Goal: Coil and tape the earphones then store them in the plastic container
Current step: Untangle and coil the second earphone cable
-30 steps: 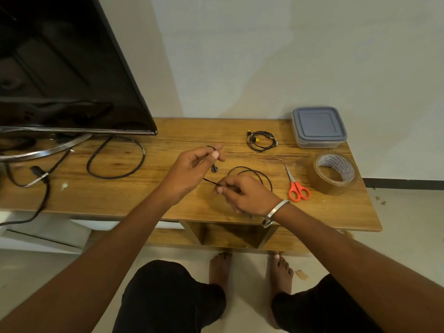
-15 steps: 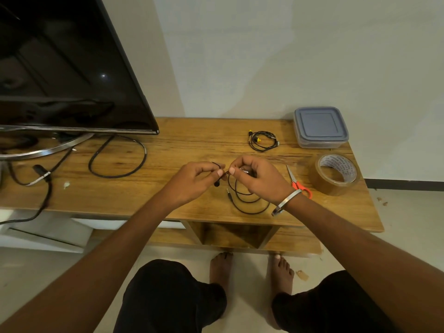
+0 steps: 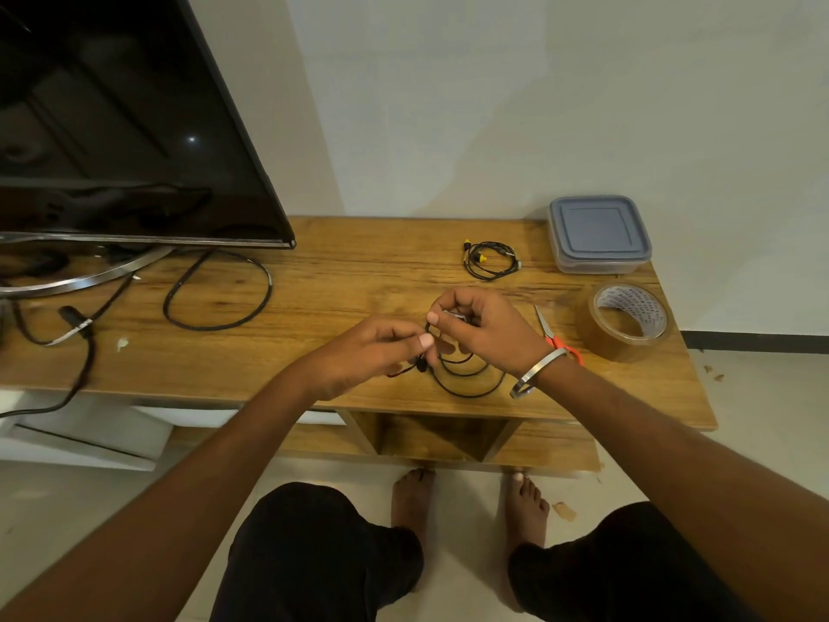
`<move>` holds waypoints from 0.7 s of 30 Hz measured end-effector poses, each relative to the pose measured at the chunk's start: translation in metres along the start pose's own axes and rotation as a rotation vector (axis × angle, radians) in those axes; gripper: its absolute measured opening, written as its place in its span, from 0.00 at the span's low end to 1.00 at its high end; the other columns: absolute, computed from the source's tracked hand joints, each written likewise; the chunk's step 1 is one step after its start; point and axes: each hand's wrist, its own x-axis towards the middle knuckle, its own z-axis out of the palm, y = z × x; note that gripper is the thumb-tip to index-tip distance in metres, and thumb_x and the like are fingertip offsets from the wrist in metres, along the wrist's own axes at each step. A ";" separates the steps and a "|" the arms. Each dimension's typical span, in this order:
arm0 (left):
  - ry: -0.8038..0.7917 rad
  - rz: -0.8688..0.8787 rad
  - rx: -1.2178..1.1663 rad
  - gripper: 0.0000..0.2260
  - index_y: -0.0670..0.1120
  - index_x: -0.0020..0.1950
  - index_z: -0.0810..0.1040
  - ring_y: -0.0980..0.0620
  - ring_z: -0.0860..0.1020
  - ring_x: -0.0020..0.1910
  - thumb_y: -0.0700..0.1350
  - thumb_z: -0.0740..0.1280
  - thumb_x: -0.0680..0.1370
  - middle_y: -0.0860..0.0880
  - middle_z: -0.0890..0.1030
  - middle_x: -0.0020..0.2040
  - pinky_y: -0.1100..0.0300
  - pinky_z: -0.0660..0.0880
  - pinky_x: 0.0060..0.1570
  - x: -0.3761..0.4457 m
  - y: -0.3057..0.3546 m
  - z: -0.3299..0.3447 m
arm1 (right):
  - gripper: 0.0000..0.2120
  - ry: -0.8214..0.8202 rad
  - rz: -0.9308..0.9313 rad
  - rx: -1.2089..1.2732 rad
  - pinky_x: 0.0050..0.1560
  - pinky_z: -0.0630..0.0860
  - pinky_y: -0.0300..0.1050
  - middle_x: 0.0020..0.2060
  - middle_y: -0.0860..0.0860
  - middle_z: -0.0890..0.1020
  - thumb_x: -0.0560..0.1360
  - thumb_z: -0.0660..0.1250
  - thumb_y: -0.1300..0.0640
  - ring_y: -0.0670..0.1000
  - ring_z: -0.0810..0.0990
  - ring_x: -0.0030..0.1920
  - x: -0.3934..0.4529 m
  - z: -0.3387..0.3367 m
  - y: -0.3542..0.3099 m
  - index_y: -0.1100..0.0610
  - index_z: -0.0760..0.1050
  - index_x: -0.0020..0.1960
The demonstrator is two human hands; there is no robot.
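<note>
A black earphone cable (image 3: 466, 374) is held over the front middle of the table (image 3: 359, 280). The cable is pinched by the left hand (image 3: 363, 356) between thumb and fingers (image 3: 425, 340), with a dark earbud hanging just below them. The upper part of the loops is gripped by the right hand (image 3: 484, 327), fingers curled round it; a small pale piece is seen in that grip, possibly tape, but it cannot be told at this sharpness. Several loops hang below both hands and appear to touch the table. A metal bangle (image 3: 536, 372) is worn on the right wrist.

A second, coiled set of earphones (image 3: 491, 259) with yellow tips is laid on the table behind the hands. The plastic container (image 3: 599, 233), lid on, is placed at the back right corner of the table. A roll of brown tape (image 3: 628, 321) is set at the table's right edge, in front of the container. Orange-handled scissors (image 3: 558, 336) are laid on the table between the right hand and the tape, partly hidden by the wrist. A television (image 3: 112, 127) on its stand is kept on the table's left part, with a thick black cord (image 3: 220, 291) looped beside it.
</note>
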 end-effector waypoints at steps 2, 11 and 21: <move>0.001 0.000 -0.137 0.11 0.49 0.43 0.82 0.52 0.79 0.56 0.50 0.63 0.80 0.52 0.84 0.52 0.45 0.73 0.60 -0.003 0.000 -0.002 | 0.04 -0.001 0.025 0.081 0.28 0.68 0.33 0.30 0.46 0.77 0.76 0.67 0.57 0.42 0.71 0.27 0.001 0.000 0.003 0.59 0.78 0.46; -0.049 0.098 -0.545 0.11 0.45 0.48 0.78 0.34 0.74 0.66 0.53 0.67 0.77 0.39 0.80 0.59 0.30 0.68 0.62 -0.004 -0.001 -0.004 | 0.08 0.017 0.017 0.221 0.32 0.73 0.36 0.34 0.46 0.78 0.79 0.61 0.59 0.41 0.75 0.33 0.002 0.006 0.006 0.63 0.75 0.52; 0.124 0.217 -0.722 0.12 0.45 0.56 0.74 0.32 0.74 0.65 0.50 0.57 0.81 0.40 0.77 0.65 0.28 0.68 0.61 -0.001 0.014 -0.009 | 0.12 -0.035 0.048 0.101 0.28 0.66 0.35 0.34 0.48 0.79 0.82 0.54 0.56 0.46 0.70 0.27 -0.007 0.024 0.023 0.53 0.75 0.46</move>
